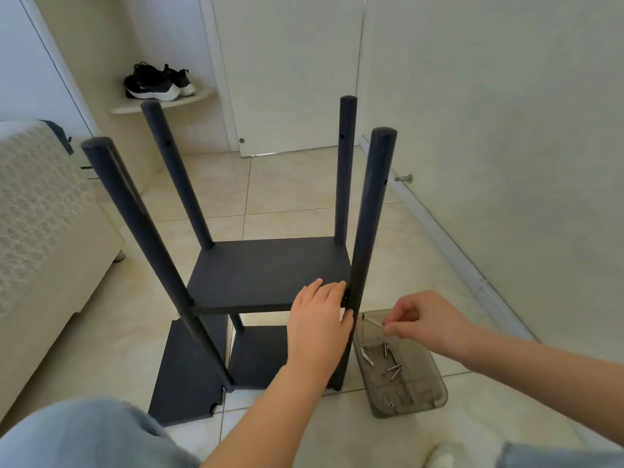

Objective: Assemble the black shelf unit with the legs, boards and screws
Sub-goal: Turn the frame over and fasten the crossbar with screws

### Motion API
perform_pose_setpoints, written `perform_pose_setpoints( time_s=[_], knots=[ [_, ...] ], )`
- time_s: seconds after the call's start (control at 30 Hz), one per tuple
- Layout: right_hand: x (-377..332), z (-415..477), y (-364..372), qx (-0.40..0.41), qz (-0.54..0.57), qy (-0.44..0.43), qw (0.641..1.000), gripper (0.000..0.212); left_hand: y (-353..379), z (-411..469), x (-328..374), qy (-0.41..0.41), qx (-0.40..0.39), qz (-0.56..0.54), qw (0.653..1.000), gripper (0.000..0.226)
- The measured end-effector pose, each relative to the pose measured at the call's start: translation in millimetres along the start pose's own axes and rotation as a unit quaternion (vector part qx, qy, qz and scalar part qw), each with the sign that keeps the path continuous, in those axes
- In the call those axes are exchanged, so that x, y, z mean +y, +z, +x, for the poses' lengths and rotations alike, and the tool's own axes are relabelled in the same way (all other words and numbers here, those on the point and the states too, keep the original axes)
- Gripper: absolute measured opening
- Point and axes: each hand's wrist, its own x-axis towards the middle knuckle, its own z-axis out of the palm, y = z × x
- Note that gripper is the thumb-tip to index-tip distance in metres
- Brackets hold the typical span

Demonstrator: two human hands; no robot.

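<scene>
Head view: shelf unit [236, 268] looks roughly half built. Four legs [346, 170] up, low board [256, 356] in, mid board [290, 261] in place. Left hand [319, 319] lies flat on its near right corner at the near right leg [371, 214], fingers straight and together. Spare board [184, 373] on the floor near left, unfitted. Right hand [425, 319] pinches one screw [373, 321] over the grey tray [435, 396], just right of the unit. Loose screws [393, 363] lie inside.
</scene>
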Motion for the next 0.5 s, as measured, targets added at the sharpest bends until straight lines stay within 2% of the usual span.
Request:
perform_pose_setpoints(
  time_s=[0.07, 0.1, 0.17, 0.23, 0.3, 0.37, 0.5],
  knots=[
    [1, -4, -1, 0.023, 0.034, 0.012, 0.999, 0.011, 2, -13, 4, 0.009, 0.12, -0.046, 0.992, 0.032],
    [2, -4, -2, 0.037, 0.051, 0.017, 0.998, 0.011, 3, -18, 8, -0.014, 0.151, -0.084, 0.985, 0.023],
    [2, -3, -3, 0.056, 0.09, 0.034, 0.994, 0.008, 3, -24, 13, -0.129, 0.118, -0.191, 0.966, 0.004],
    [1, 0, 1, 0.059, 0.111, 0.051, 0.991, 0.007, 7, -27, 13, -0.271, 0.031, -0.313, 0.91, 0.013],
    [1, 5, 7, 0.055, 0.115, 0.056, 0.99, 0.009, 9, -24, 11, -0.361, -0.024, -0.414, 0.835, 0.015],
    [1, 8, 10, 0.051, 0.12, 0.058, 0.99, 0.01, 10, -18, 10, -0.416, -0.036, -0.48, 0.772, 0.013],
    [5, 14, 13, 0.044, 0.137, 0.063, 0.988, 0.009, 13, -2, 5, -0.463, -0.036, -0.571, 0.677, 0.011]
  ],
)
